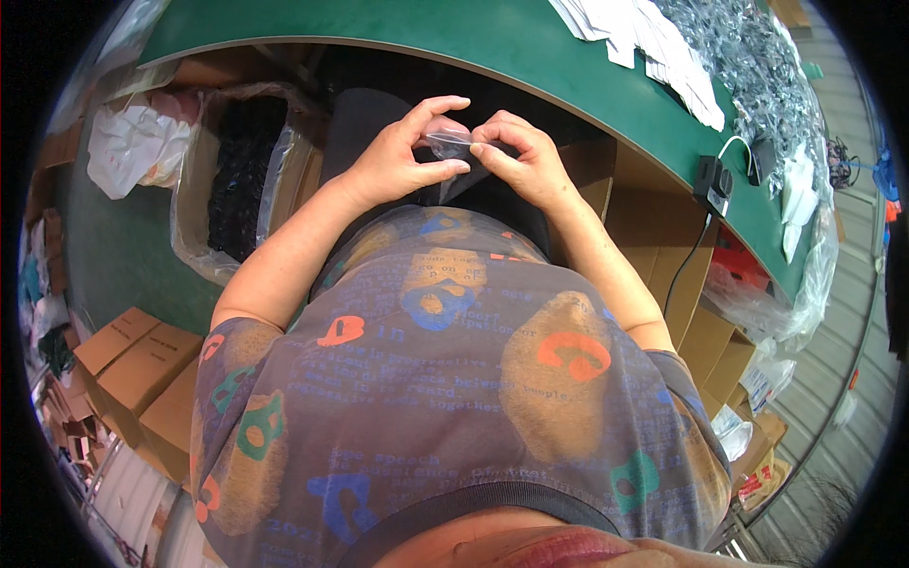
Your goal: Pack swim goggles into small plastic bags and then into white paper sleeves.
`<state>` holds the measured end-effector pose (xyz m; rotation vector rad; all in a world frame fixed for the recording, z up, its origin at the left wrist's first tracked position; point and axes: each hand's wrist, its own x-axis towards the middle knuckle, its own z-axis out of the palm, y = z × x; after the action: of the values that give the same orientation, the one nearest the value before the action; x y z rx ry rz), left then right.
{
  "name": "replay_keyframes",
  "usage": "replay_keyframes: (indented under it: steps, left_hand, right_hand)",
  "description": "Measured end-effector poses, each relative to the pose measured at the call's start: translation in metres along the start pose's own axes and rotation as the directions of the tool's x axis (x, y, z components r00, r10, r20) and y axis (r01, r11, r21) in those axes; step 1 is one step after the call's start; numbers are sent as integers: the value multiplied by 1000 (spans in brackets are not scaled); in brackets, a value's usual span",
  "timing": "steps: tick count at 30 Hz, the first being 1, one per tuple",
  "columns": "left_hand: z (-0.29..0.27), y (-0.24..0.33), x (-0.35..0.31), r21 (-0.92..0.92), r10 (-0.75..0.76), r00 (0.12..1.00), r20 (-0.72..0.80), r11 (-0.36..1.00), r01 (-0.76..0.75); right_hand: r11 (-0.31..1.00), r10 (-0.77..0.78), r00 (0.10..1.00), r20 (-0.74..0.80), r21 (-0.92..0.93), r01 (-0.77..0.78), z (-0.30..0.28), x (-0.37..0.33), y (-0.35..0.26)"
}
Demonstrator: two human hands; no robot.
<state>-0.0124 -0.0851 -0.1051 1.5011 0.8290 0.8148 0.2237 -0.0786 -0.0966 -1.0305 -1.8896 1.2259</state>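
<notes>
Over my lap, close to the table's edge, both hands meet at a small clear plastic bag [451, 144]. My left hand [390, 159] curves around its left side, index finger and thumb spread apart while the other fingers lie behind the film. With thumb and forefinger, my right hand [524, 159] pinches the bag's right edge. The lower part of the bag hangs between the hands against dark clothing. Whether anything is inside it I cannot tell.
Ahead curves a green tabletop [426, 21], bearing white paper slips [653, 43], a heap of clear packets [748, 66] and a black power adapter [712, 185] with a cable. To the left, a plastic-lined carton [194, 204] holds black pieces [237, 180]. Cardboard boxes [151, 374] stand lower left.
</notes>
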Motion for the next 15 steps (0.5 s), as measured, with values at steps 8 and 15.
replay_keyframes:
  steps: [8,15]
  left_hand:
    - [5,-4,2,2,55,998,-26,998,-55]
    - [8,-2,0,20,94,994,-57,995,-93]
  right_hand:
    - [995,-28,999,-23,-101,26,3,5,-8]
    - [985,-38,999,-14,-167,35,5,8,-13]
